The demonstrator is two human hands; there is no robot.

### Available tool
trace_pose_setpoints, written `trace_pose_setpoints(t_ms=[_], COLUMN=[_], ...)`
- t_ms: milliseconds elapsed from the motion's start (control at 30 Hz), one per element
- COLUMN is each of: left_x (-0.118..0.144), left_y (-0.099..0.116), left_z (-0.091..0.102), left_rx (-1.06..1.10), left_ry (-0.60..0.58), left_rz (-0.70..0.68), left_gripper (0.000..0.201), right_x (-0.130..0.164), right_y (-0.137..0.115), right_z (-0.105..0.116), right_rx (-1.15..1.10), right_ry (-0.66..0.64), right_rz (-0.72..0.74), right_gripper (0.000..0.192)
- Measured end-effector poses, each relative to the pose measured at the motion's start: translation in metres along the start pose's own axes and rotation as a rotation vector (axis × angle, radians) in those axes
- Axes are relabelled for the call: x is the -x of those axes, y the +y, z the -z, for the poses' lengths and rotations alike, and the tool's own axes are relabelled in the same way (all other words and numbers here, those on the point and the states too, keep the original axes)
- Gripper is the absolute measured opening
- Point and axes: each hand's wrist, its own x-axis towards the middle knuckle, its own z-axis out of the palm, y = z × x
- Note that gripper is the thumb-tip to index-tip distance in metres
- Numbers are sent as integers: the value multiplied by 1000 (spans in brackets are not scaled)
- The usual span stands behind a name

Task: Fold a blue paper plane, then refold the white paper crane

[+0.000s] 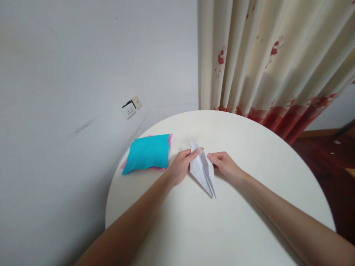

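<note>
A white folded paper, long and pointed toward me, lies on the round white table. My left hand pinches its far top edge between thumb and fingers. Resting at the paper's right edge, my right hand has its fingertips pressing on the fold. To the left of my left hand sits a stack of coloured sheets, cyan on top with pink beneath.
A grey wall with a wall socket runs along the left. A cream curtain with red print hangs behind the table. Dark wooden floor shows at the right.
</note>
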Motion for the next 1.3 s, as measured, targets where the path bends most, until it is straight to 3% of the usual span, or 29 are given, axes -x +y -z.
trace_pose_setpoints(t_ms=[200,433,733,833,967,1033,1100,1200,1300], left_x=[0,-3,0,1,1,1,1,1,0], left_y=[-3,-4,0,-1,-1,0,-1,-3,-5], left_z=[1,-1,-3,-3,-5,-5,-5,-7,-7], left_rx=[-54,-97,-17,-88,-70,-53,-54,-61,-67], left_ry=[42,137,33,60,108,123,146,161,160], left_rz=[-50,-76,-94,-171,-225,-242,-260,-229,-157], left_gripper=[39,50,53,48,85,101,104,92,60], right_x=[2,-2,-1,1,2,2,3,6,9], right_y=[1,6,5,2,3,4,6,7,7], right_z=[-5,-3,-3,-8,-15,-18,-21,-23,-22], right_rx=[15,46,41,31,-31,-70,-55,15,68], right_ry=[-29,-8,71,108,154,135,72,18,49], right_rz=[-11,24,117,158,125,46,-16,-68,-104], right_gripper=[56,45,33,46,61,55,47,41,38])
